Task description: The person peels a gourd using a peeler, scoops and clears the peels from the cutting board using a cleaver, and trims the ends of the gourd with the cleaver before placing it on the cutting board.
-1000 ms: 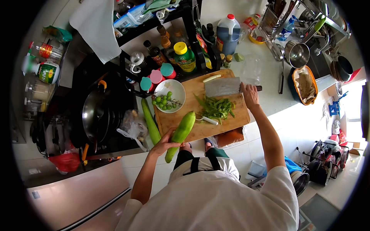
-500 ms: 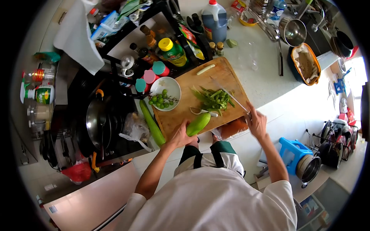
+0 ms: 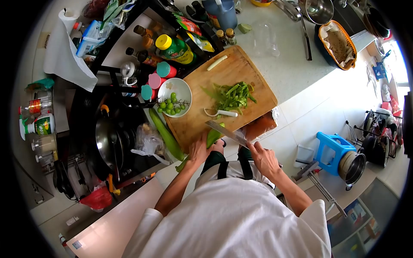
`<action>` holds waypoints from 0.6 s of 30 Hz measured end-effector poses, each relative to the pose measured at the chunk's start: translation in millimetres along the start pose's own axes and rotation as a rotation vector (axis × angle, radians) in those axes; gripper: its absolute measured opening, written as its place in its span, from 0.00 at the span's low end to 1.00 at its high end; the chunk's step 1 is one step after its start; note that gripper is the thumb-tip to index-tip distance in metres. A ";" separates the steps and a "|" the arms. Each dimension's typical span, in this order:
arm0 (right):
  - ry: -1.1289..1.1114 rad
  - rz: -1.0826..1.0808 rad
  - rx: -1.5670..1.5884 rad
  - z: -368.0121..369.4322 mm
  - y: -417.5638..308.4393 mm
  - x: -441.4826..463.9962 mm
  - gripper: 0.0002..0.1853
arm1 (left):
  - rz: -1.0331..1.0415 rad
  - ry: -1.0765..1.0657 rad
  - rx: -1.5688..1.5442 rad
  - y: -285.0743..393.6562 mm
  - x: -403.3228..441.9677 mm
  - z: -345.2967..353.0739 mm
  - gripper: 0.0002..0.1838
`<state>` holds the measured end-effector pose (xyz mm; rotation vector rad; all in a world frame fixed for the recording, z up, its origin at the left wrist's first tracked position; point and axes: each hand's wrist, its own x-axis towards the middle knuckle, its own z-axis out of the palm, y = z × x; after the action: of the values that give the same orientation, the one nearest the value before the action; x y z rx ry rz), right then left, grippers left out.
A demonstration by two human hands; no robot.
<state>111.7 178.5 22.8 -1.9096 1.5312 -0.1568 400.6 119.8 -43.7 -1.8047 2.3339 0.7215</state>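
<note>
"Since the earlier frame, half a second before, the right hand had come in from the far side with the cleaver; its blade, which had stood well apart from the green gourd, now crossed in front of the gourd's upper end."

"And the left hand?"

"Clamped around the gourd's middle, with a narrow end poking out behind the wrist; the right hand was closed on the cleaver's handle; the two hands stood apart, the blade bridging the gap."

"Did the edge touch the skin?"

"I couldn't tell; the blade overlapped the gourd in view, no more than that."

"Where was the gourd, then?"

"At the near edge of the cutting board, before the person's body, tilted up toward the board; just beyond the blade lay a white peeler, and past it a heap of green strips; a pale stick lay near the far edge."

"And to the left?"

"A white bowl held round green fruits; a second gourd lay alongside the board; a plastic bag sat next to that, and a wok farther out."

"To the right?"

"A lined basket on the counter; a blue stool on the floor."
</note>
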 end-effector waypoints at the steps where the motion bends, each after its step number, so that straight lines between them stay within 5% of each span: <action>1: -0.013 -0.002 -0.011 -1.5 0.2 0.2 0.21 | -0.007 0.015 -0.010 0.1 -1.1 3.0 0.29; 6: -0.009 -0.019 -0.052 -4.6 -2.7 2.8 0.23 | -0.066 0.029 -0.089 4.2 -3.6 8.8 0.29; 18: -0.042 -0.086 -0.082 -3.2 14.0 34.3 0.10 | -0.067 0.047 -0.142 2.4 -5.9 14.9 0.28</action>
<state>109.0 145.1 6.7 -2.0320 1.4492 -0.0926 397.1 131.8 -53.9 -1.9677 2.2924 0.8642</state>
